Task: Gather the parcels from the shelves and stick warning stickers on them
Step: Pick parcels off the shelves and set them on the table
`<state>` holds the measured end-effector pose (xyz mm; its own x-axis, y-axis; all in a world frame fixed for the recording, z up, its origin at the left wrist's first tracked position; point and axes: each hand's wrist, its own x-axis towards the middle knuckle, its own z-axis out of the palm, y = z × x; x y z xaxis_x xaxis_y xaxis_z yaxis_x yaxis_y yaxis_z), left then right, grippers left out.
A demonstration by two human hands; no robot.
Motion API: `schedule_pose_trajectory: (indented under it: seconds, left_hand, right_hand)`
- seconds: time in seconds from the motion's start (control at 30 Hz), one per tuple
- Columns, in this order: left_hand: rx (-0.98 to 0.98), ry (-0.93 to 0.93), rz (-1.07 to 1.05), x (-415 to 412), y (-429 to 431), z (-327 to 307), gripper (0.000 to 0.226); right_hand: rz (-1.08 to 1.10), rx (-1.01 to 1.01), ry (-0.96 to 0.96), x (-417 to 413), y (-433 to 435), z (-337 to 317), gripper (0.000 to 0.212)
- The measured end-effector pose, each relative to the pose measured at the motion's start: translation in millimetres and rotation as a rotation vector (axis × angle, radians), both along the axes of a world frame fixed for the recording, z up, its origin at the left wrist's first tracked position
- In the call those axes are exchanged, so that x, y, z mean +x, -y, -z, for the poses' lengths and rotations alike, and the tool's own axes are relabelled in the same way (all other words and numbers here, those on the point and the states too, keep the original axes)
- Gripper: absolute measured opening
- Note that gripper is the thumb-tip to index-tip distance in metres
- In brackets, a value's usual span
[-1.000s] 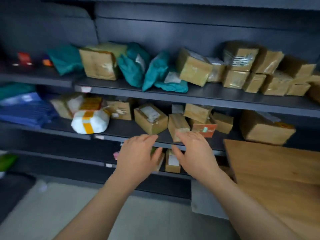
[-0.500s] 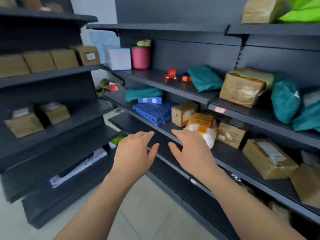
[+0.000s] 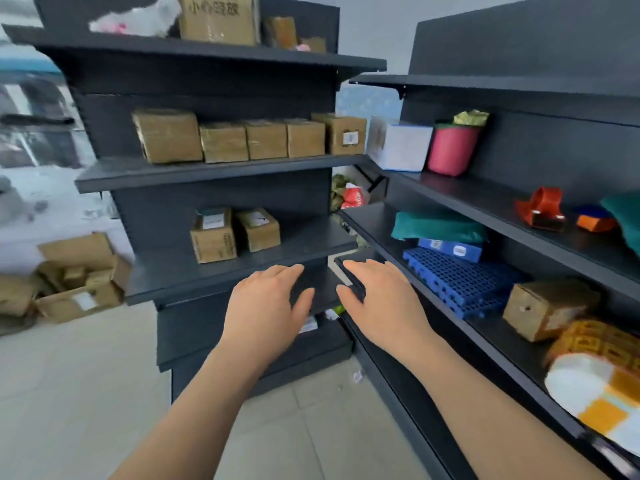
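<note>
left hand [image 3: 268,303]: fingers apart, holding nothing; before the dark shelf unit [image 3: 221,171]
right hand [image 3: 379,299]: likewise empty, beside it
two parcels [image 3: 233,233]: on that unit's middle shelf

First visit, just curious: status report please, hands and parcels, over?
Left hand open, empty. Right hand open, empty. Two parcels on shelf ahead, untouched. Nothing in the way.

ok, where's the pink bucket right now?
Head view, right side: the pink bucket stands at the far end of the right-hand unit's shelf, with the white box just left of it and the red tape dispenser nearer the camera.
</note>
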<state>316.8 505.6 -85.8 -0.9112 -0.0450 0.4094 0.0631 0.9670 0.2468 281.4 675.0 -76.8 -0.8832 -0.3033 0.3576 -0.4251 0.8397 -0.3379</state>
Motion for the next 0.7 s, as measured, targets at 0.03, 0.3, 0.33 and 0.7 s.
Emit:
schedule_pose_trajectory:
  seconds: [0.03,0.3,0.33,0.7]
  left_hand:
    - [-0.004,0.000,-0.026,-10,11,0,0.047]
    - [0.005,-0.036,-0.247,-101,95,-13,0.045]
    - [0.010,-0.041,-0.272,-113,106,-17,0.044]
    - [0.055,-0.092,-0.461,-225,244,-44,0.048]
  right_hand:
    - [-0.023,-0.001,-0.003,-15,12,0,0.046]
    - [-0.208,-0.016,-0.010,-139,103,-13,0.047]
    - [-0.234,-0.014,-0.018,-156,116,-16,0.047]
    - [-0.398,-0.062,-0.008,-298,260,-47,0.049]
